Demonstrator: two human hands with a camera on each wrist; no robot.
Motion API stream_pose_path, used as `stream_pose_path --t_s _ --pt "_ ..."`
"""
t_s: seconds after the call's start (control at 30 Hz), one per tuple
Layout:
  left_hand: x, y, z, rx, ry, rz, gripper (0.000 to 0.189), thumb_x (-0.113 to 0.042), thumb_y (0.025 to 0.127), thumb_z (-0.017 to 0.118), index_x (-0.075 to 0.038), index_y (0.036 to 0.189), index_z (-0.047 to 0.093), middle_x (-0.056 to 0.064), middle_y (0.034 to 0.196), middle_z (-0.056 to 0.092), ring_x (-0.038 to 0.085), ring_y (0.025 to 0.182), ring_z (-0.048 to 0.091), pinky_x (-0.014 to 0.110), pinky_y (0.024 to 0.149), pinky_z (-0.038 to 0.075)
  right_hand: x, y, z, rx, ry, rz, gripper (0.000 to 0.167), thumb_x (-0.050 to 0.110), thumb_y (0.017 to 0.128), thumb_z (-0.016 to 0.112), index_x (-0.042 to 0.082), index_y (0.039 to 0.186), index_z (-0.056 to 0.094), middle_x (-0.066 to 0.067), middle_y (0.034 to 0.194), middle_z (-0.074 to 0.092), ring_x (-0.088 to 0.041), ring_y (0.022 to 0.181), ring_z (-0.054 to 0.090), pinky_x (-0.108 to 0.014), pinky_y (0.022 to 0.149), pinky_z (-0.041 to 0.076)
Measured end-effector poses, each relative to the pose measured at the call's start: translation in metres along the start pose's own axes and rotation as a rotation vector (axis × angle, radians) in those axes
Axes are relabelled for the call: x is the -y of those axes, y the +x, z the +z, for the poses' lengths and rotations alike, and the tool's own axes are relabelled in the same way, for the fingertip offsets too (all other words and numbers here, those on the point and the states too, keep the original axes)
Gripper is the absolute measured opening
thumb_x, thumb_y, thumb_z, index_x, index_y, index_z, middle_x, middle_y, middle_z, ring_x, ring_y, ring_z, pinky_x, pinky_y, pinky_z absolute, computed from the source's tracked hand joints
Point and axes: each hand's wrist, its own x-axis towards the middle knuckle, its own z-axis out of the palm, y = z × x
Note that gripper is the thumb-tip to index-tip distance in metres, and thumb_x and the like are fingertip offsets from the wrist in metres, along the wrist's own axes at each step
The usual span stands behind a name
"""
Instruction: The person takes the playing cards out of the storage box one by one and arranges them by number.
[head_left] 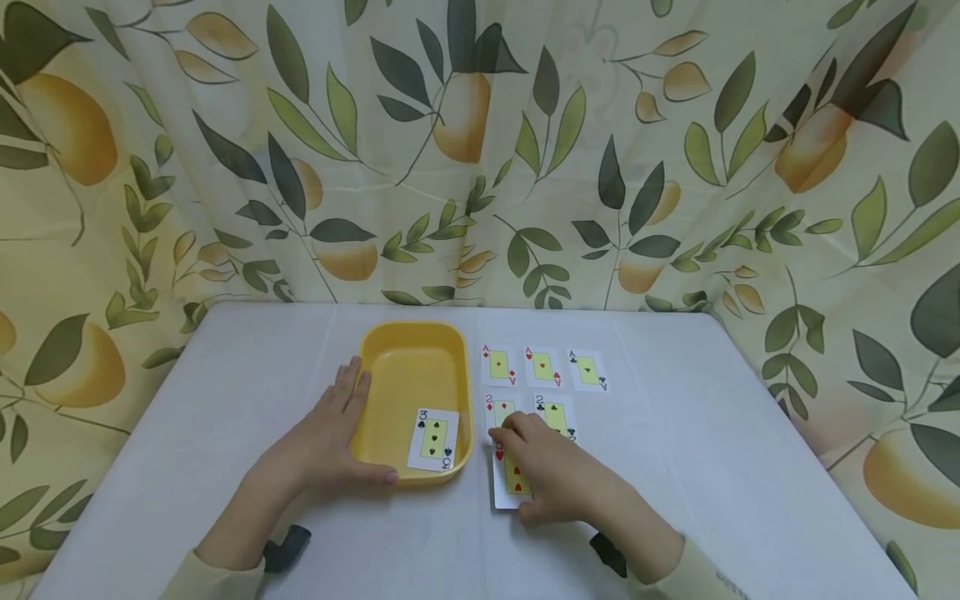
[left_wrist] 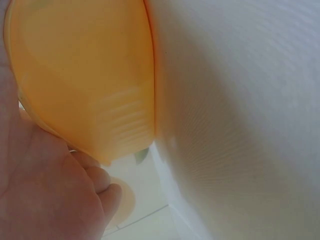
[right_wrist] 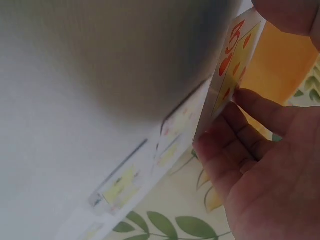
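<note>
In the head view my right hand [head_left: 555, 467] holds a three of hearts [head_left: 512, 492] by its edges, fingers on the far edge and thumb near the front. The right wrist view shows this card [right_wrist: 232, 65] tilted, with fingertips [right_wrist: 210, 150] along its side. The card overlaps the bottom of a two of diamonds [head_left: 501, 405]; a two of clubs [head_left: 553, 410] is partly hidden behind the hand. My left hand [head_left: 322, 437] rests against the left side of a yellow tray [head_left: 397, 329], fingers extended along the rim, thumb at its front corner. A black three [head_left: 432, 439] lies face up inside.
Above the twos lies a row of aces: diamonds [head_left: 498, 365], hearts [head_left: 542, 367] and clubs [head_left: 588, 370]. A white cloth [head_left: 675, 417] covers the table. Behind its far edge hangs a curtain [head_left: 480, 183] printed with leaves and fruit.
</note>
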Motion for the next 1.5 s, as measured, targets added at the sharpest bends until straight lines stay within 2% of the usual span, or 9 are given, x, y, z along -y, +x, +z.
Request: stream_pose_path --t_s 0.23,0.5,0.67,0.73,0.9,1.03,1.2,1.4,1.5 --pt "0.002 0.000 0.001 -0.017 0.004 0.016 0.151 -0.092 0.055 0.066 -0.002 0.160 0.006 0.013 0.168 -0.011 0.034 0.155 -0.002 0.052 0.124 0.015 0.002 -0.003 0.016 0.065 0.032 0.016 0.089 0.033 0.063 0.089 0.018 0.143 0.052 0.005 0.132 0.048 -0.013 0.111 0.044 -0.027 0.094 0.052" --pt "0.001 0.000 0.000 -0.011 -0.002 0.015 0.150 -0.092 0.055 0.065 0.000 0.159 0.007 0.014 0.168 -0.009 0.035 0.154 0.000 0.053 0.123 0.016 -0.002 -0.002 0.018 0.087 0.030 0.007 0.088 0.034 0.065 0.088 0.019 0.144 0.052 0.005 0.130 0.048 -0.012 0.108 0.044 -0.025 0.091 0.053" --pt "0.000 -0.001 -0.001 -0.007 -0.009 0.012 0.150 -0.092 0.055 0.066 -0.001 0.159 0.007 0.014 0.168 -0.009 0.036 0.154 0.000 0.053 0.123 0.017 -0.002 0.001 0.008 0.058 0.021 0.017 0.089 0.036 0.067 0.087 0.017 0.146 0.050 0.002 0.133 0.048 -0.013 0.110 0.044 -0.027 0.093 0.054" --pt "0.000 0.000 0.000 -0.005 -0.010 0.008 0.150 -0.092 0.055 0.065 -0.002 0.160 0.007 0.013 0.168 -0.010 0.034 0.155 -0.001 0.052 0.124 0.016 0.000 0.005 0.000 0.013 0.016 0.014 0.090 0.036 0.067 0.085 0.016 0.147 0.049 0.002 0.135 0.047 -0.012 0.113 0.045 -0.029 0.096 0.053" --pt "0.001 0.000 0.001 -0.009 -0.008 0.013 0.151 -0.093 0.054 0.064 -0.002 0.160 0.006 0.012 0.168 -0.012 0.033 0.155 -0.002 0.052 0.124 0.015 0.014 0.023 -0.024 -0.102 0.039 -0.015 0.087 0.044 0.073 0.081 0.015 0.148 0.047 0.002 0.136 0.047 -0.012 0.119 0.045 -0.031 0.100 0.051" --pt "0.002 0.000 0.000 -0.020 -0.006 0.029 0.151 -0.093 0.054 0.065 -0.001 0.159 0.008 0.014 0.168 -0.010 0.035 0.154 -0.001 0.053 0.123 0.016 0.032 0.044 -0.034 -0.121 0.020 -0.082 0.087 0.050 0.077 0.077 0.012 0.148 0.047 -0.001 0.136 0.047 -0.014 0.119 0.045 -0.030 0.100 0.050" --pt "0.003 0.001 -0.001 -0.021 -0.009 0.053 0.146 -0.088 0.059 0.068 0.000 0.159 0.008 0.015 0.167 -0.009 0.036 0.154 0.000 0.054 0.123 0.017 0.048 0.075 -0.032 -0.070 -0.060 -0.130 0.087 0.050 0.077 0.077 0.008 0.147 0.047 -0.003 0.134 0.048 -0.017 0.117 0.046 -0.027 0.098 0.050" --pt "0.005 0.001 0.000 -0.028 -0.002 0.068 0.146 -0.090 0.059 0.066 0.001 0.159 0.008 0.016 0.167 -0.008 0.037 0.154 0.001 0.053 0.123 0.017 0.060 0.102 -0.019 0.031 -0.229 -0.089 0.086 0.053 0.071 0.084 0.009 0.139 0.055 -0.004 0.120 0.052 -0.018 0.108 0.048 -0.026 0.094 0.051" --pt "0.005 0.001 0.000 -0.021 -0.008 0.068 0.147 -0.091 0.059 0.065 0.000 0.159 0.008 0.016 0.167 -0.009 0.036 0.154 0.000 0.053 0.123 0.017 0.064 0.109 -0.012 0.072 -0.321 -0.065 0.076 0.054 0.071 0.085 0.011 0.130 0.060 -0.002 0.110 0.053 -0.017 0.099 0.048 -0.026 0.087 0.052"
